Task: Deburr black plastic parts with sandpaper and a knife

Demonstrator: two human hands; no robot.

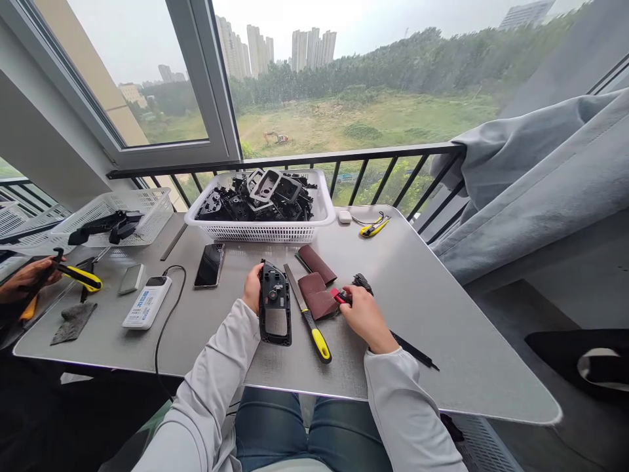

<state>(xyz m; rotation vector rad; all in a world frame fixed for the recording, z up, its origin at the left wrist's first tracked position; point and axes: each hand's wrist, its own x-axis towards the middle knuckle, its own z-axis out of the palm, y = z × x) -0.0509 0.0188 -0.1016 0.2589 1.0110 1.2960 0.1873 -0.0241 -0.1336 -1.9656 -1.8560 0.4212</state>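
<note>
My left hand (252, 289) grips the upper left edge of a black plastic frame part (274, 312) that lies flat on the grey table (442, 328). My right hand (362, 313) is closed around a small red-and-black tool (343, 295) at the edge of some dark red sandpaper sheets (318, 293). Between the two hands lies a file with a yellow handle (309, 322). A thin black tool (415, 353) lies just right of my right wrist.
A white basket (322, 208) of black plastic parts stands at the back centre, another white basket (147, 206) at back left. A phone (209, 265), a white power bank (147, 302) with cable, and a yellow cutter (373, 227) lie about. Another person's hand (27, 275) works at far left.
</note>
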